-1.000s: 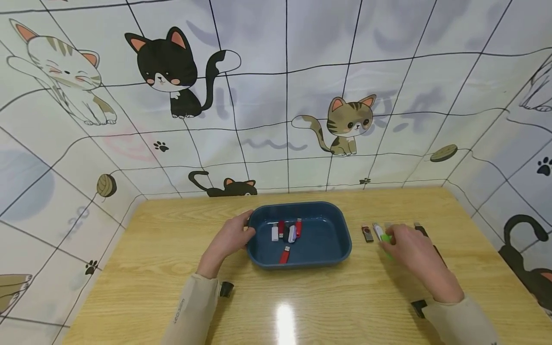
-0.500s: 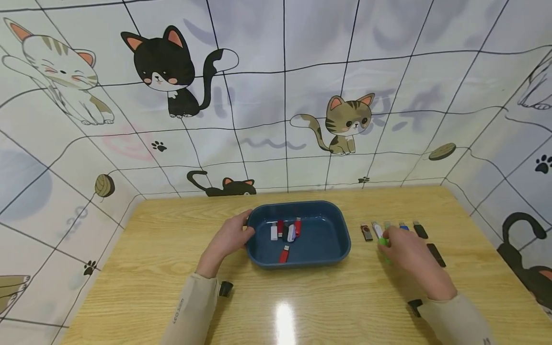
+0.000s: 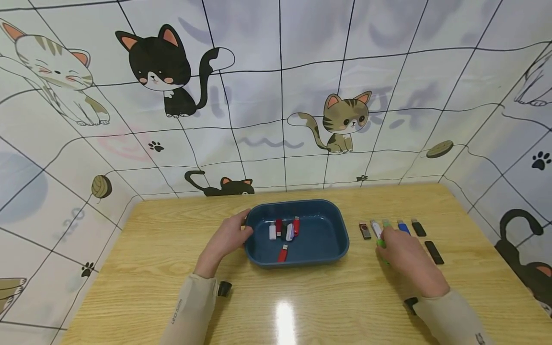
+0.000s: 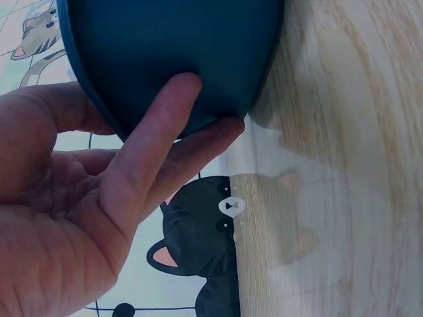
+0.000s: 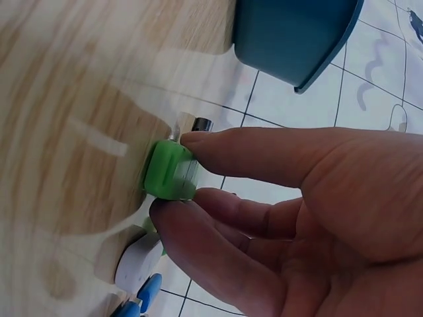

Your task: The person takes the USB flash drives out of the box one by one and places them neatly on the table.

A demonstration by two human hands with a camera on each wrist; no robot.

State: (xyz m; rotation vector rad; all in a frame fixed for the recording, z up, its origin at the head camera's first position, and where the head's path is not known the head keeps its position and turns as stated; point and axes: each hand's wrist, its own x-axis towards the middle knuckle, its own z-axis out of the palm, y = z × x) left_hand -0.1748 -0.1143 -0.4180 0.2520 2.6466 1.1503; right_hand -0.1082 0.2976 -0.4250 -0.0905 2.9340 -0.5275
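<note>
Left hand [image 3: 225, 241] clamped on tray [image 3: 321, 242] edge; we want that steady. Right hand [image 3: 407, 256] pinching green USB stick [image 5: 165, 173], right of tray. We'd lift straight, avoid nudging neighbouring sticks [image 3: 377, 230].

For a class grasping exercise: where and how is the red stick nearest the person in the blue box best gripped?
Probably from above, pinching the red stick across its slim body: its metal plug points to the far side, and the blue box walls it in.
</note>
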